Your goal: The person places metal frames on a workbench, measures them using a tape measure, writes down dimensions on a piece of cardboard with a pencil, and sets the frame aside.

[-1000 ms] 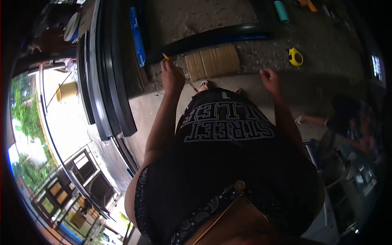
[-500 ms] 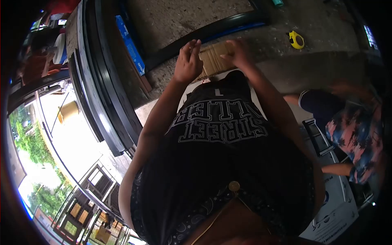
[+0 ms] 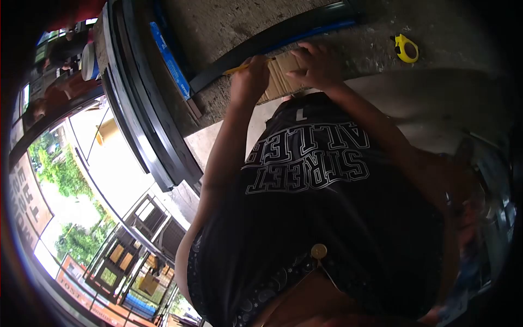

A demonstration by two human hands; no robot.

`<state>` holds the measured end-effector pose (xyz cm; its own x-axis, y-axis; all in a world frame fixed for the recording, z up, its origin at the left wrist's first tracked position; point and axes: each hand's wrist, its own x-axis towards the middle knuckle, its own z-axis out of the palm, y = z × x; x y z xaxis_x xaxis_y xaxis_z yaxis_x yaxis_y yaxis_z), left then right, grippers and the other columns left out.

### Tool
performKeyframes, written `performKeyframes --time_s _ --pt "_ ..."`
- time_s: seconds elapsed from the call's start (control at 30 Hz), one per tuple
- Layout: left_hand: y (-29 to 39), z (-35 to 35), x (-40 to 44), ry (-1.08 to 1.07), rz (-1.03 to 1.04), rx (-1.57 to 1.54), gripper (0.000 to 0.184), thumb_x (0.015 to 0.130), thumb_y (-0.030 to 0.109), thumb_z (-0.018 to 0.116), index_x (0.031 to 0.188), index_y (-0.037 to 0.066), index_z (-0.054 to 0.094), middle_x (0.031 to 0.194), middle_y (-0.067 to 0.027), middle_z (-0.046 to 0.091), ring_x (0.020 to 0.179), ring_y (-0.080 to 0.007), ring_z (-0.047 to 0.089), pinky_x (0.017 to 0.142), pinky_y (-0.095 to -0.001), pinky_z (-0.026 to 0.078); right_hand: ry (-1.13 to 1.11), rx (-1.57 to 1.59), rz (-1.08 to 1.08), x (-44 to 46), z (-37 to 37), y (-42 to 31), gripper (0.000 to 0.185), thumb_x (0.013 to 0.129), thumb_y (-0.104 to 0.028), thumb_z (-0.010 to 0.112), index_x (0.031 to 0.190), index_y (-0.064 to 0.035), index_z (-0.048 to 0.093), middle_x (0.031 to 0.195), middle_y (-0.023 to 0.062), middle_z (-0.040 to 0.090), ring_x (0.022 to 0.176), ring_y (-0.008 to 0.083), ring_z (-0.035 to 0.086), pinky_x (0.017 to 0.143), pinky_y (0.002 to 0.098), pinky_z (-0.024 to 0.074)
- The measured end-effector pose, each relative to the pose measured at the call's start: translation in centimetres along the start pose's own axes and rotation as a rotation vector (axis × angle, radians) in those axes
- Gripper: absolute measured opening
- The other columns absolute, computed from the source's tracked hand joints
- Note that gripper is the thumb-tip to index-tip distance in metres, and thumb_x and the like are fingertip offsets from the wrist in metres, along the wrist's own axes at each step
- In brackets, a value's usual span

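Note:
My left hand (image 3: 250,80) is closed around a slim yellow pencil (image 3: 235,69), which crosses the left end of a piece of corrugated cardboard (image 3: 280,73). On the right part of that cardboard lies my right hand (image 3: 320,66), fingers spread and thumb toward the middle. The cardboard rests on the rough work surface in front of my body. Just beyond both hands runs a dark curved-looking frame bar (image 3: 261,46) with a blue strip along it. Part of the cardboard is hidden under my right hand.
A yellow tape measure (image 3: 406,49) lies to the right. Long dark metal profiles (image 3: 144,103) stand along the left, beside a blue-labelled strip (image 3: 170,60). Another person, blurred and dim, is at the right edge. A bright opening with frames outside is at lower left.
My left hand has turned and closed, and a yellow pencil now shows in it. My right hand has moved slightly left across the cardboard. The view has shifted; the other person appears darker and blurred.

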<state>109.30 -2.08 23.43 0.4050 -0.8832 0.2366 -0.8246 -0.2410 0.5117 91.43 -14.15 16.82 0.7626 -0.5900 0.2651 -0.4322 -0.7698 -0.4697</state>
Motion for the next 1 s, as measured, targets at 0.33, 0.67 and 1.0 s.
performKeyframes --time_s 0.33,0.67,1.0 --pt "3.2 4.3 1.6 -0.12 -0.096 0.201 0.008 0.081 0.013 0.065 0.089 0.011 0.063 0.082 -0.0144 0.067 0.072 -0.0357 0.067 0.06 -0.0448 0.054 -0.146 0.113 0.021 1.0 -1.1 0.7 0.06 0.073 -0.05 0.073 0.12 -0.0145 0.059 0.129 0.0048 0.049 0.121 0.0272 0.046 0.098 0.0486 0.0363" --pt "2.5 5.2 1.9 -0.006 0.033 0.168 0.005 0.08 0.008 0.065 0.081 0.01 0.06 0.075 -0.0128 0.063 0.066 -0.0338 0.064 0.059 -0.0432 0.052 -0.19 0.125 0.009 1.0 -0.7 1.5 0.062 0.074 -0.051 0.073 0.12 -0.0123 0.059 0.132 0.0079 0.046 0.125 0.0302 0.042 0.094 0.0534 0.0384" --pt "4.6 5.2 0.8 -0.087 0.007 0.25 0.005 0.082 0.005 0.063 0.08 0.007 0.059 0.076 -0.0139 0.063 0.067 -0.0351 0.064 0.057 -0.0418 0.052 -0.259 0.249 0.054 1.0 -0.9 1.4 0.061 0.074 -0.046 0.074 0.125 -0.0167 0.057 0.135 0.008 0.045 0.127 0.029 0.041 0.099 0.0521 0.0347"
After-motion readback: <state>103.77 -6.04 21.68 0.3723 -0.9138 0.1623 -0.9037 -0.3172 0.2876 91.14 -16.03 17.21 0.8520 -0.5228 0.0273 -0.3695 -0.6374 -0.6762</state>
